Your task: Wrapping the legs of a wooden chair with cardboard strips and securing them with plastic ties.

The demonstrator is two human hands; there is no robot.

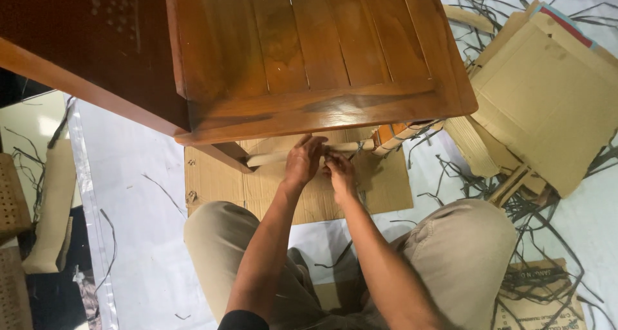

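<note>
A brown wooden table top (309, 53) of joined planks fills the upper middle of the head view. Under its near edge runs a pale horizontal rail (270, 157), partly wrapped in tan strip. My left hand (302, 161) grips this rail from above, fingers curled over it. My right hand (339, 172) is pressed against the rail just beside the left hand, fingers pinched on the tan strip. Both forearms reach forward between my knees in beige trousers (463, 253). What lies under the table top is hidden.
Flat cardboard (386, 188) lies under the table on a white floor sheet (141, 227). Folded cardboard boxes (547, 92) are stacked at the right among several loose dark strands (553, 240). A woven cane panel (13, 195) and a tan roll (55, 208) lie at the left.
</note>
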